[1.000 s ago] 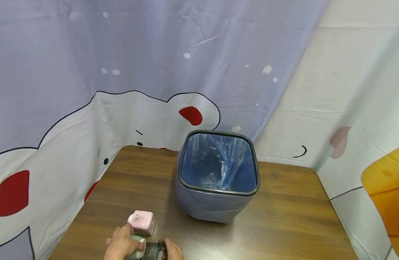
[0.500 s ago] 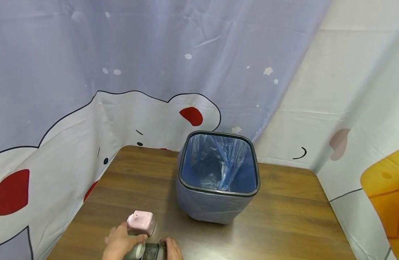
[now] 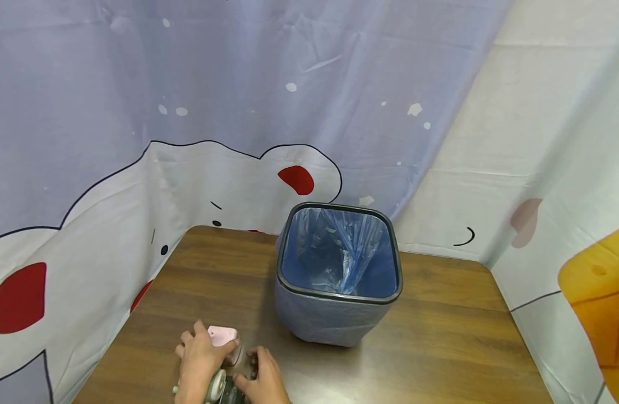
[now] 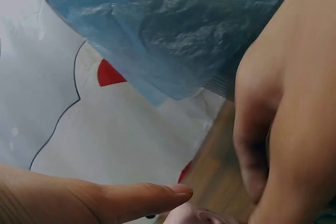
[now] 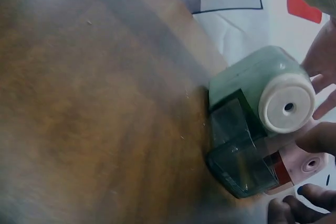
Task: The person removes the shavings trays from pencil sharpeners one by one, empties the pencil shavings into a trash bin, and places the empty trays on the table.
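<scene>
A green pencil sharpener point(image 5: 247, 80) with a white round front stands at the table's near edge. Its dark see-through shavings drawer point(image 5: 241, 166) sticks out. Beyond it sits a pink pencil sharpener point(image 3: 222, 335). My left hand point(image 3: 201, 362) is over the pink one with fingers spread, its thumb across the near right corner. A straight finger point(image 4: 142, 200) shows above the pink sharpener in the left wrist view; whether it touches is unclear. My right hand point(image 3: 266, 379) is beside the drawer, fingers loosely bent, dark smudges on the fingertips point(image 5: 281, 211), nothing seen in its grasp.
A blue-grey bin point(image 3: 329, 325) lined with a blue plastic bag stands on the wooden table point(image 3: 451, 331), right of and beyond the hands. A printed cloth point(image 3: 229, 67) hangs behind and along the sides of the table.
My left hand has moved off the green sharpener, forward to the pink one, spreading its fingers. My right hand has shifted slightly forward beside the drawer, its thumb now in view.
</scene>
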`<state>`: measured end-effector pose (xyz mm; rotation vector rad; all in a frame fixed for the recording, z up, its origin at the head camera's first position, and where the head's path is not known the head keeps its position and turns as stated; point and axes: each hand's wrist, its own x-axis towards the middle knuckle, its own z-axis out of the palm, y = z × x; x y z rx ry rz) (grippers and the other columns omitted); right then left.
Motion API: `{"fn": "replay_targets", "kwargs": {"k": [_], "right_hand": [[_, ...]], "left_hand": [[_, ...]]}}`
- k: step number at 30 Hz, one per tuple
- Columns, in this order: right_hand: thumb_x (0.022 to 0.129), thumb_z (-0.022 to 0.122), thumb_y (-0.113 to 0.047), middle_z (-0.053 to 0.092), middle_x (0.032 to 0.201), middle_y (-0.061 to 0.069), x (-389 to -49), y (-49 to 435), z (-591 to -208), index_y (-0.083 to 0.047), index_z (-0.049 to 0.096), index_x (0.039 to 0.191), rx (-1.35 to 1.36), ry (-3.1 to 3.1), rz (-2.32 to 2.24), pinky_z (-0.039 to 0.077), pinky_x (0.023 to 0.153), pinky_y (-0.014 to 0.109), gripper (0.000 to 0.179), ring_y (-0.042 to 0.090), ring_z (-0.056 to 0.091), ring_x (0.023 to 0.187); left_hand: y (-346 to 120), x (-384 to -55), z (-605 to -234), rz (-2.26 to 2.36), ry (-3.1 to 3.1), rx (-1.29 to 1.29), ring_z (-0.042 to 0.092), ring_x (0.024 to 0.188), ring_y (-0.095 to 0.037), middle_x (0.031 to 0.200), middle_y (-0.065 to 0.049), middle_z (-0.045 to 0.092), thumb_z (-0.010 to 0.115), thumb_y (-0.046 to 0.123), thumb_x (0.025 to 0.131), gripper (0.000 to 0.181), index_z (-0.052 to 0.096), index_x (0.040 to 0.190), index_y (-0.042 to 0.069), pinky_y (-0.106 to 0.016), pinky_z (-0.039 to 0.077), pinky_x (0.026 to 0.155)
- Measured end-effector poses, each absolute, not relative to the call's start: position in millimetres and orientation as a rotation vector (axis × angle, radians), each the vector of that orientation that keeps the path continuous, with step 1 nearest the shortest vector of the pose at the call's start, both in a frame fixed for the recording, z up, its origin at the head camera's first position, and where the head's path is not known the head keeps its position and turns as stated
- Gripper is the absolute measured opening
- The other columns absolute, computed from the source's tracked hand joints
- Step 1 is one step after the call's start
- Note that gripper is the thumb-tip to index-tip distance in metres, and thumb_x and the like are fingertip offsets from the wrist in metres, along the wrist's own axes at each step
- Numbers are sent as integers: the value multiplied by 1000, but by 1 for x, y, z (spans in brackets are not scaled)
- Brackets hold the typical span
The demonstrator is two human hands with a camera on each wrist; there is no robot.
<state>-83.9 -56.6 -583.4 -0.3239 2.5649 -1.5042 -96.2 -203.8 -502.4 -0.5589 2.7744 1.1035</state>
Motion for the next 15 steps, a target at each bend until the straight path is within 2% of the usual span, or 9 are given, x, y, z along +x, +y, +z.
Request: {"fn": "replay_targets", "kwargs": {"k": [3,7,15], "right_hand": [[73,74,-31,54,103,2,-89,-59,-582,-8,53,110,-369,2599,-1379,45,77,30,49,16,52,94],[73,73,-38,52,116,5,-94,-64,-582,-7,49,119,-384,2608,-1262,43,87,38,61,24,50,108],[70,76,-39,52,117,5,-105,-71,-588,-4,46,123,-425,2622,-1238,42,92,36,71,24,49,110]], "left_hand": [[-202,-98,-504,1124,2748,-578,28,103,-65,117,-46,26,74,32,73,98,14,135,-14,-67,34,80],[-201,-99,-506,1100,2752,-575,35,100,-65,115,-44,31,74,29,73,92,18,135,-10,-67,37,76],[-203,-101,-512,1032,2803,-476,49,92,-57,111,-43,38,74,26,74,85,29,132,-15,-62,42,77]]}}
